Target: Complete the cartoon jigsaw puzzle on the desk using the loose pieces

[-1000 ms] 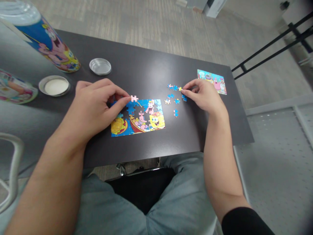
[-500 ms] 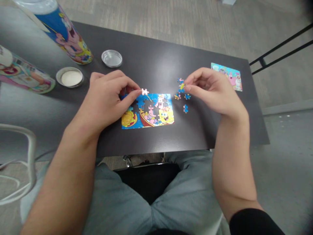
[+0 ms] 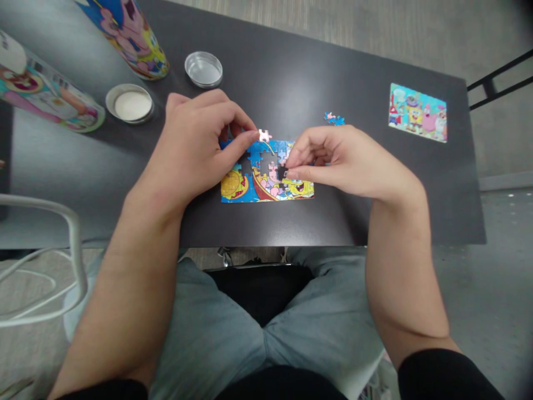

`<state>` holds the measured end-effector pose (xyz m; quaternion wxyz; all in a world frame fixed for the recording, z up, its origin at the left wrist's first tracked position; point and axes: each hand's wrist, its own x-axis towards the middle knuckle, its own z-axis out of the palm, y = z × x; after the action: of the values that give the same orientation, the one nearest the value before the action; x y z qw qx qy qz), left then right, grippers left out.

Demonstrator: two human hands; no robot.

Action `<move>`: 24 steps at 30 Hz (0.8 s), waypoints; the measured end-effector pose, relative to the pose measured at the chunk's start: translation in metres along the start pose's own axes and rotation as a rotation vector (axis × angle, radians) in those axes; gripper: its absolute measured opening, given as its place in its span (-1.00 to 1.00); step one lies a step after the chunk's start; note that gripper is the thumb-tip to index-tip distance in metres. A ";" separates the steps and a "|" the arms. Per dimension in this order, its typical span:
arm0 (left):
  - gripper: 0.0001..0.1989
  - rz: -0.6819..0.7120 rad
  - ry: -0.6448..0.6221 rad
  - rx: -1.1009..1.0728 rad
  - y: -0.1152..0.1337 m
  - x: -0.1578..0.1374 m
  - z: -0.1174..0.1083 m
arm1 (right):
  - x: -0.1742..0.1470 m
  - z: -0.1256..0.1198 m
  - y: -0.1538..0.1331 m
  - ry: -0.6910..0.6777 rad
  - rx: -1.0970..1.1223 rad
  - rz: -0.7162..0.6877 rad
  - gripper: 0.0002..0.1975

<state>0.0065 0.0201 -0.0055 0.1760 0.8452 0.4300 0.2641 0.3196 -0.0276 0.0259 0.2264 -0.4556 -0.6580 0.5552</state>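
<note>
Across the workspace runs a dark table (image 3: 270, 225), with a white tubular frame (image 3: 78, 255) at left and black metal bars (image 3: 489, 91) off its right end. Two tall containers take up the far left, a blue canister (image 3: 135, 39) and a pale canister (image 3: 54, 91), both wrapped in cartoon art; the pale one carries a barcode, its lettering too blurred to read. The person's right hand (image 3: 350, 161) blocks the view of the upper right of a part-built jigsaw puzzle (image 3: 235, 186), which lies near the table's front edge with dark gaps in its middle. SpongeBob grins from its lower right — and again from a picture card (image 3: 418, 114) at far right. Two shallow lids, one bare metal lid (image 3: 204, 69) and one pale-centered lid (image 3: 132, 105), sit beside the canisters. Loose pieces (image 3: 335, 119) lie just beyond the right hand, whose fingertips are bunched; whether they grip anything cannot be told. The left hand (image 3: 200, 139), over the puzzle's upper left corner, pinches a pink piece (image 3: 265, 135) between thumb and finger.
</note>
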 end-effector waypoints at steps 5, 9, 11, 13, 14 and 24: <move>-0.69 0.000 0.021 -0.028 -0.001 0.002 0.002 | 0.003 0.003 0.001 -0.037 -0.033 0.012 -0.78; -0.70 -0.009 0.010 -0.030 -0.001 0.002 0.003 | 0.005 0.004 0.000 -0.043 -0.069 0.019 -0.80; -0.72 -0.005 0.030 -0.033 -0.001 0.002 0.004 | 0.005 0.003 0.000 -0.046 -0.082 0.020 -0.81; -0.71 -0.003 0.035 -0.036 0.000 0.002 0.003 | 0.005 0.003 0.001 -0.045 -0.090 0.018 -0.82; -0.70 -0.004 0.022 -0.035 0.000 0.002 0.003 | 0.005 0.002 0.001 -0.042 -0.091 0.017 -0.82; -0.71 -0.031 0.012 -0.015 0.003 0.002 0.002 | 0.007 0.005 -0.002 -0.010 -0.154 0.028 -0.80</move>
<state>0.0106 0.0199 -0.0047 0.1840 0.8353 0.4422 0.2698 0.3118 -0.0241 0.0252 0.1793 -0.4780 -0.6936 0.5082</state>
